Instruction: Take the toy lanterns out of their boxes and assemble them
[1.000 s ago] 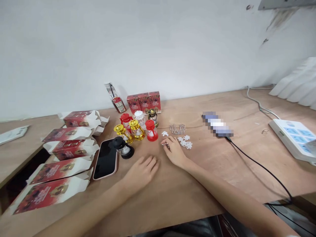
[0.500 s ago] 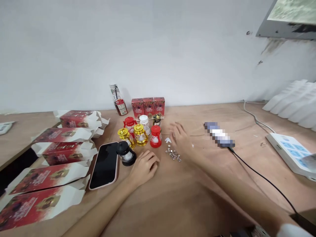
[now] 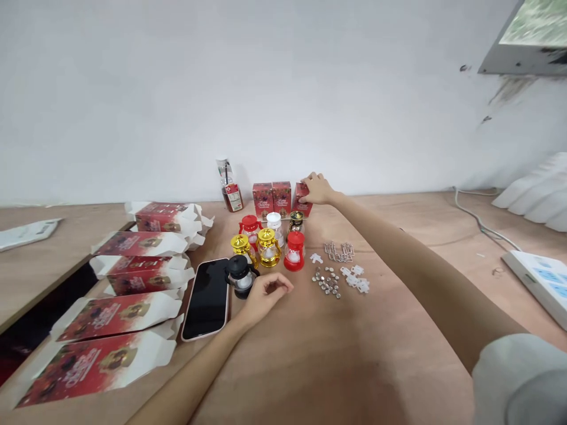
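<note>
At the wall, my right hand [image 3: 318,189] is closed around the rightmost small red printed box [image 3: 301,203], fingers over its top and side. Two matching boxes [image 3: 271,200] stand to its left. My left hand [image 3: 264,295] rests on the table, its fingers curled, with nothing seen in them. Just beside it is a black mini lantern [image 3: 240,274]. Behind stand several more mini lanterns: gold ones [image 3: 267,248], red ones [image 3: 294,251], a white one [image 3: 274,224] and a black-and-gold one [image 3: 296,222].
Button cells [image 3: 326,282], white plastic pieces [image 3: 355,278] and bent metal wires [image 3: 339,252] lie right of the lanterns. A phone [image 3: 206,300] and unfolded red cartons [image 3: 119,310] are at left. A bottle [image 3: 231,192] stands by the wall, a power strip [image 3: 538,283] far right.
My right hand has moved from near the button cells to the rightmost red box, which now stands apart from the other two. The view has shifted; my left hand stays by the black lantern.
</note>
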The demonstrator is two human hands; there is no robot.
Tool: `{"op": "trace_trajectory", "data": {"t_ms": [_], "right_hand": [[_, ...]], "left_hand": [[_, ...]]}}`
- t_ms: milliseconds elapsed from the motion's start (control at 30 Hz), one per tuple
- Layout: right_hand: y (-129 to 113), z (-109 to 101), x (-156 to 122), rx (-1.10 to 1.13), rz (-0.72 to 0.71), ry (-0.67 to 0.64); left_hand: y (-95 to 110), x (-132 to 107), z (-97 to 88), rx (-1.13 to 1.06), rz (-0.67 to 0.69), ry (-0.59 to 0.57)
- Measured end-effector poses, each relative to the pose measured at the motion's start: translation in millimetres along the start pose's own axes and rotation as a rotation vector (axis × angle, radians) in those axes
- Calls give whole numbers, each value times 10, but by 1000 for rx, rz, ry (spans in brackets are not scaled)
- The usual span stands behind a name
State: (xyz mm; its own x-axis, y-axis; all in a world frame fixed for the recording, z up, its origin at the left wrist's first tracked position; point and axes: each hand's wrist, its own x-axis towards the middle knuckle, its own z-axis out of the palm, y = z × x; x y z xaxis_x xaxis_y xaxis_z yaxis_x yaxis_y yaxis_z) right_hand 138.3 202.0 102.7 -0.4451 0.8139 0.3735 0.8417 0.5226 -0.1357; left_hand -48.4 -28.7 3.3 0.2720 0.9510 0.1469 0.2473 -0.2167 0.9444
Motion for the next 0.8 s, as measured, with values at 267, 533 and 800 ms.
{"op": "trace_trajectory", "data": {"t_ms": [267, 533, 800], "right_hand": [[198, -151, -733, 263, 111, 433], [-403, 102, -2330, 806, 545, 864], [-1091, 261, -2771, 941, 146, 429]], "left_hand": [[6, 1, 1, -194, -67, -30], [48, -104, 156, -473, -67, -132], [75, -414, 226, -628, -242, 17]]}}
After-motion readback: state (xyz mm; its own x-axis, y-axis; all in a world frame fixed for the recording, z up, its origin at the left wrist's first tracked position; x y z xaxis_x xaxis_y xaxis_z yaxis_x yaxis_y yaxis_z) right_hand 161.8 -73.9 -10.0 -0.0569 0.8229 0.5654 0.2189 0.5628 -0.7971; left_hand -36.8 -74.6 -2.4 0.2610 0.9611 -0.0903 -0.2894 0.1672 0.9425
